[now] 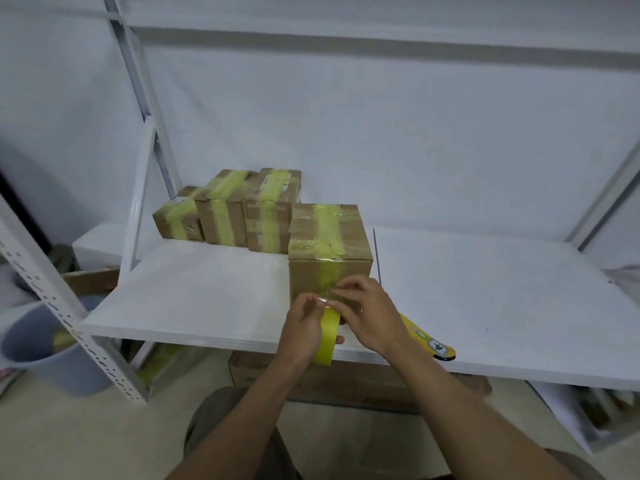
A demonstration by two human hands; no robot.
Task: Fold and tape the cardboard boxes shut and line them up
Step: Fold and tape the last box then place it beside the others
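A cardboard box with yellow-green tape over its top and down its front stands near the front of the white shelf. My left hand holds a roll of yellow-green tape just in front of the box. My right hand pinches the tape strip against the lower front face of the box. Behind it, to the left, three taped boxes stand side by side in a row.
A yellow utility knife lies on the shelf edge right of my right hand. A grey bucket stands on the floor at the left beside the perforated shelf post. More cardboard sits under the shelf.
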